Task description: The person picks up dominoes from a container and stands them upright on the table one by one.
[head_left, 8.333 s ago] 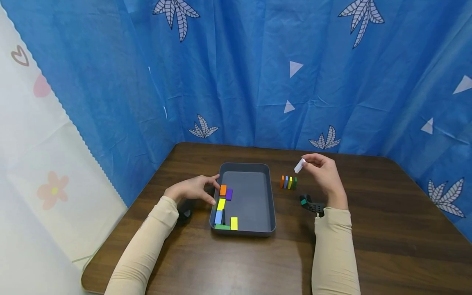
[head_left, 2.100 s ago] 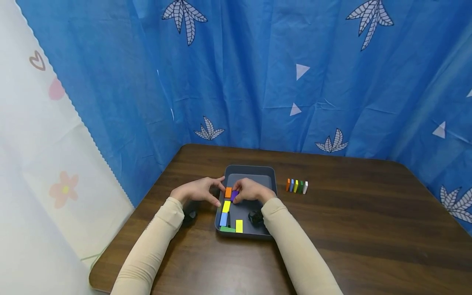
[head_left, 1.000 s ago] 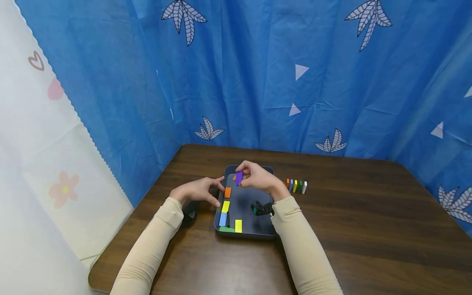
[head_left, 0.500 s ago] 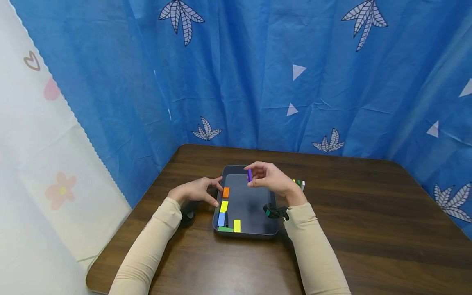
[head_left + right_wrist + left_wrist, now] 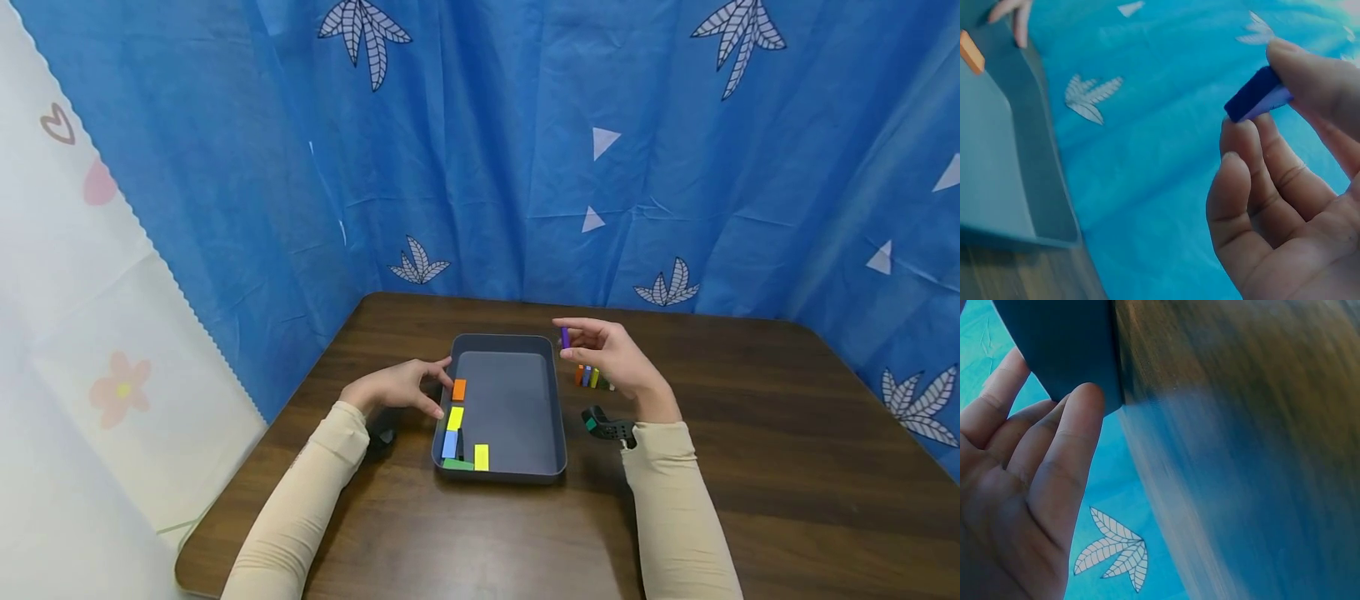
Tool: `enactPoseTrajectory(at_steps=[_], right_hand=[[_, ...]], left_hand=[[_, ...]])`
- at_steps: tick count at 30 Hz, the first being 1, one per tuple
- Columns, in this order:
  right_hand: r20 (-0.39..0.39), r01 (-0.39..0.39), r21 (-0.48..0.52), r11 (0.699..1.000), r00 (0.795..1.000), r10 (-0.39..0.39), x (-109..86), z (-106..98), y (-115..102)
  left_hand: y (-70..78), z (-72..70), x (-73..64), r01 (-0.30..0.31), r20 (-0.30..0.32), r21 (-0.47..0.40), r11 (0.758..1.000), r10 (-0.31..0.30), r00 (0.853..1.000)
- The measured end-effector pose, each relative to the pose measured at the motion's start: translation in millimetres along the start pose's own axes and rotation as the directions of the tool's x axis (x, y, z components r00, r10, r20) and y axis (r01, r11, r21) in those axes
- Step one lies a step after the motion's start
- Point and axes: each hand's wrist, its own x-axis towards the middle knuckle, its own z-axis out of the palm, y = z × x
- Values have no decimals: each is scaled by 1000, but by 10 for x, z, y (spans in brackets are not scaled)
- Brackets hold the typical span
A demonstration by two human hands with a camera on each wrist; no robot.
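Note:
Over the table just right of the grey tray (image 5: 510, 408), my right hand (image 5: 611, 350) pinches a purple domino block (image 5: 566, 337) between thumb and fingertips; the right wrist view shows the block (image 5: 1257, 94) close up. My left hand (image 5: 397, 387) rests its thumb and fingers against the tray's left side, and in the left wrist view its fingers (image 5: 1072, 437) are fairly straight on the tray wall (image 5: 1066, 350). Along the tray's left side lie an orange block (image 5: 459, 389), a yellow block (image 5: 455, 417) and a blue block (image 5: 450, 444).
A green block (image 5: 458, 464) and a second yellow block (image 5: 482, 457) are at the tray's near end. Beneath my right hand stands a row of upright blocks, with orange (image 5: 580, 376), blue and yellow visible and the others partly hidden. A blue curtain (image 5: 480, 167) hangs behind the table.
A white block has joined the standing row. My right hand then took the purple block from beside the orange one, lifted it and carried it right, past the tray's edge. The left hand stays put.

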Motion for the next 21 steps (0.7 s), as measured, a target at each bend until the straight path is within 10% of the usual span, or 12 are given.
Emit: enactPoseTrajectory(at_steps=[21], right_hand=[[-290, -84, -20, 996, 954, 74, -399, -614, 378]], left_hand=[[-2, -4, 0, -10, 1, 11, 1000, 10, 1000]])
